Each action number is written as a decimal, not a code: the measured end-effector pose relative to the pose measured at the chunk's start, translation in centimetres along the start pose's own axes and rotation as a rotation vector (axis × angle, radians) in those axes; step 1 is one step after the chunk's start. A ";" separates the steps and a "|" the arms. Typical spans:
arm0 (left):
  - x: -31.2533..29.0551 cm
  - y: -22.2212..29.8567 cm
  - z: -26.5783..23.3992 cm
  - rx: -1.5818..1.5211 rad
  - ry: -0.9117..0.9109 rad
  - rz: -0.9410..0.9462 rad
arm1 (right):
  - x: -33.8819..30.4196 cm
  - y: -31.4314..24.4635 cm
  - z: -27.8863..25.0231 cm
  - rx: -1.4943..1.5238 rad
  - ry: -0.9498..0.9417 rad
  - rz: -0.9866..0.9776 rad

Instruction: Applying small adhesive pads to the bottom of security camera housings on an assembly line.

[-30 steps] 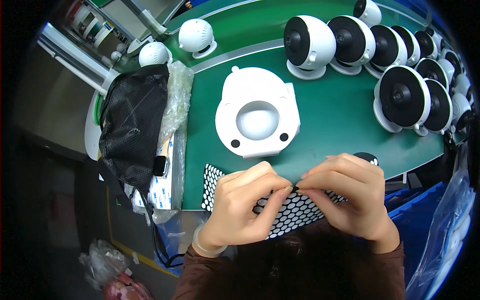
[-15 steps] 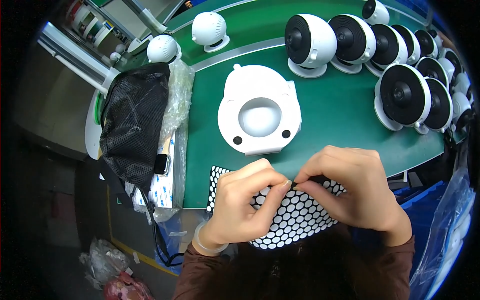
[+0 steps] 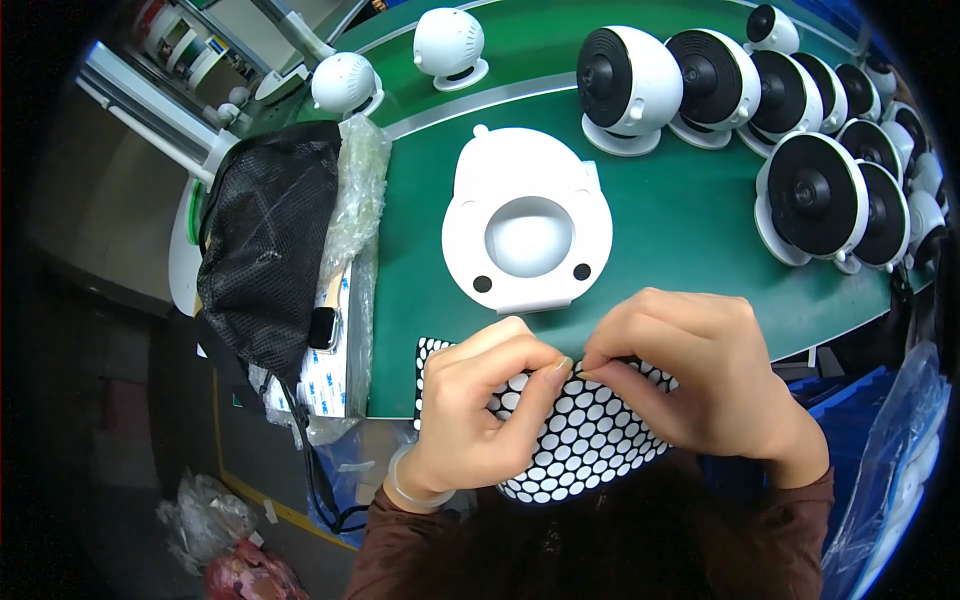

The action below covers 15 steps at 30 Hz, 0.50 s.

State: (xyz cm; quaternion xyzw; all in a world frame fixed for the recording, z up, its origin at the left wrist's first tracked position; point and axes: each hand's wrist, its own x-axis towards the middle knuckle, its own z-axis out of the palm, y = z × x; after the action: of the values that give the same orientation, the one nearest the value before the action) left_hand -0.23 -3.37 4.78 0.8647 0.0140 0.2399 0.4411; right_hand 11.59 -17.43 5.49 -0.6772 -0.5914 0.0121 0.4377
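A black sheet covered with rows of white round dots lies under my hands at the table's near edge. My left hand is closed in a pinch, thumb against forefinger, over the sheet's upper edge. Nearly touching it, my right hand pinches in the same way. Whatever sits between the fingertips is too small to make out. Beyond them rests a rounded white plastic part with a large round recess. Two black round pads mark its near side.
Several white round devices with black fronts crowd the right of the green table. Two white ball-shaped units stand at the back left. At left lie a black mesh bag, clear plastic wrap and a watch.
Both hands stay pinched together, with only a slight shift of the fingertips to the left. The table and its things appear a little farther right in the picture.
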 end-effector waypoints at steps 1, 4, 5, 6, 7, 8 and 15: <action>0.0 0.1 -0.1 -0.001 0.001 -0.003 | 0.1 -0.1 -0.1 -0.029 -0.010 -0.018; 0.0 0.1 -0.5 -0.014 -0.010 0.004 | 0.3 0.0 0.3 -0.024 0.039 -0.052; 0.0 0.1 -0.6 -0.014 -0.009 -0.001 | 0.4 0.0 0.6 0.017 0.094 -0.078; -0.1 0.1 -0.7 -0.011 0.005 -0.015 | 0.5 0.2 0.5 0.016 0.065 -0.102; -0.1 0.0 -0.7 -0.008 0.018 -0.028 | 0.6 0.0 0.4 0.019 0.061 -0.101; -0.1 0.0 -0.8 -0.006 0.024 -0.033 | 0.7 -0.2 0.4 0.028 0.079 -0.039; -0.1 -0.4 -1.1 -0.086 0.048 -0.019 | 0.3 -0.1 1.8 -0.148 0.229 -0.190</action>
State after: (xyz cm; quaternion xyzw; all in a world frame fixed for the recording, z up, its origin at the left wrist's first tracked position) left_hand -0.71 -2.34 5.00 0.8388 0.0223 0.2567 0.4796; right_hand 10.59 -16.18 4.58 -0.6456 -0.5982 -0.1500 0.4503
